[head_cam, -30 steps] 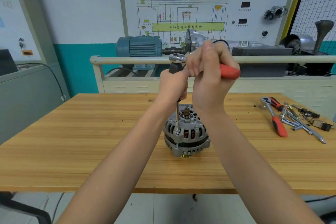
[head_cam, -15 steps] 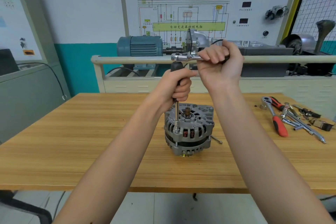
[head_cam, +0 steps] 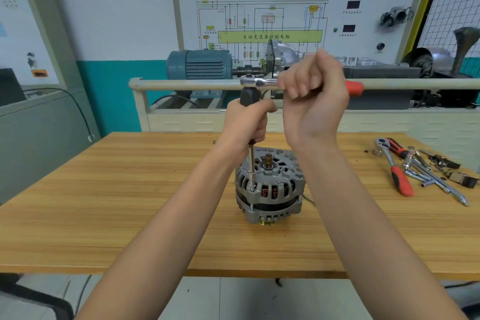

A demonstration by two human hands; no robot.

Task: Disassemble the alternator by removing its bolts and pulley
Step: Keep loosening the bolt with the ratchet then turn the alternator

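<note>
While both forearms reach forward over the counter, the left hand sits low and upright and the right hand is raised beside it, wrist bent. The alternator stands mid-counter below them; a spare ratchet and loose tools lie well to the right. The left grip is clamped round the driver, whose tip meets the housing; the right grip is clamped on the ratchet atop it.
</note>
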